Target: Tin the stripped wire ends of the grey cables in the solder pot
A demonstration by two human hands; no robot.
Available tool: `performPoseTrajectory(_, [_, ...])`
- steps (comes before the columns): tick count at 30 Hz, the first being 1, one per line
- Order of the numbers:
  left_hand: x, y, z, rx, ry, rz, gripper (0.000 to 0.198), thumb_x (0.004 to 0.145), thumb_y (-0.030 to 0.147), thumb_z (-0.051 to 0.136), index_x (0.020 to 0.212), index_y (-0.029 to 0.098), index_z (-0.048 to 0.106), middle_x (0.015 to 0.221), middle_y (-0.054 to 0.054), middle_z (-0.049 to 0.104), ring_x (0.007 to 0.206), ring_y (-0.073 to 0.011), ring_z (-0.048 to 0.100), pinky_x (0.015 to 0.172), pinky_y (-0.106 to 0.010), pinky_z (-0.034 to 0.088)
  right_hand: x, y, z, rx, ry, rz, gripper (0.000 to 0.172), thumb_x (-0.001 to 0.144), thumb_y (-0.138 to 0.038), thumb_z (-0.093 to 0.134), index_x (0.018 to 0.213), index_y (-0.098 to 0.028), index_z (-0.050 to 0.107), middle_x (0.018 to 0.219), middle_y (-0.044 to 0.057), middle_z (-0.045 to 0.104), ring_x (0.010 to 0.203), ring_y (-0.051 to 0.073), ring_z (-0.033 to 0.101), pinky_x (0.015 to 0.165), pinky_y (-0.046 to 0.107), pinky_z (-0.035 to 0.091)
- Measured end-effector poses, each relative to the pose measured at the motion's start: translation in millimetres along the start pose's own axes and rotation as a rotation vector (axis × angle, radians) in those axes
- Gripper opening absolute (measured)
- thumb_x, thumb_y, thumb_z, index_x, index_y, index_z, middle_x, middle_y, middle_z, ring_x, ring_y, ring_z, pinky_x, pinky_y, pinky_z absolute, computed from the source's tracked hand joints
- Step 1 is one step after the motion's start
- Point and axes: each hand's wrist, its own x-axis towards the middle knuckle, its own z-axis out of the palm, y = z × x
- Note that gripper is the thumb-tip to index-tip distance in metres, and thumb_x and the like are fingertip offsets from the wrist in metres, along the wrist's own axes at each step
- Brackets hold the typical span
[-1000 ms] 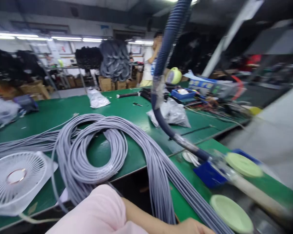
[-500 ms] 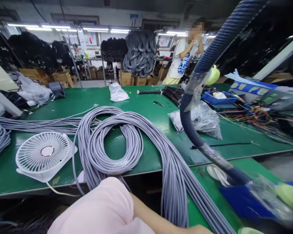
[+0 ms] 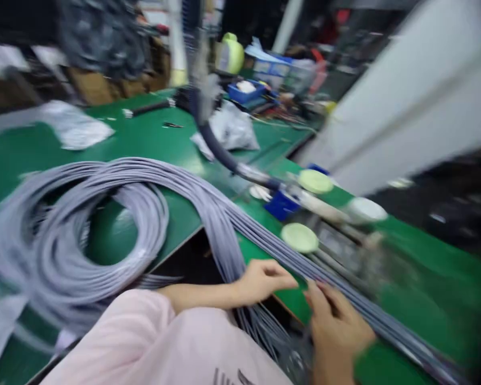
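Note:
A thick bundle of grey cables [image 3: 208,206] lies coiled on the green bench and runs down to the right past my hands. My left hand [image 3: 262,280] reaches over the hanging part of the bundle, its thumb and fingertips brought together in a pinch. Close to its fingertips, my right hand [image 3: 339,318] is also pinched, beside the cable strands running to the lower right. Motion blur hides what either hand holds, if anything.
Beyond the strands stand pale green round dishes [image 3: 300,238] and a blue holder [image 3: 282,204] at the end of a ribbed hose [image 3: 220,152]. Plastic bags [image 3: 234,128] lie farther back. A white pillar [image 3: 401,91] slants at the right. A dark gap separates the green surfaces.
My view has swung to the right and down. My right hand has come into sight, and my left hand shows whole, the two now close together by the cables. The fan has left the view.

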Motion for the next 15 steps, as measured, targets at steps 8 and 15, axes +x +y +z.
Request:
performPoseTrajectory(8, [26.2,2.9,-16.1,0.38,-0.122,0.349,0.018,0.074,0.031,0.07,0.085,0.017,0.074,0.068,-0.001,0.06,0.062,-0.0117,0.052,0.062,-0.025,0.044,66.0,13.3,-9.4,-0.008,-0.135,0.071,0.03,0.079,-0.037,0.057,0.056,-0.018,0.056,0.05,-0.002,0.055,0.049,0.012,0.047,0.051,0.024,0.036])
performPoseTrajectory(15, [48.7,-1.5,-42.0,0.833,-0.075,0.659,0.018,0.086,0.03,0.059,0.089,0.019,0.072,0.068,-0.003,0.063,0.068,-0.0154,0.056,0.068,-0.028,0.045,131.4,28.3,16.6,-0.274,-0.414,0.041,0.026,0.075,-0.026,0.053,0.051,-0.016,0.055,0.049,-0.001,0.05,0.053,0.011,0.043,0.054,0.026,0.028])
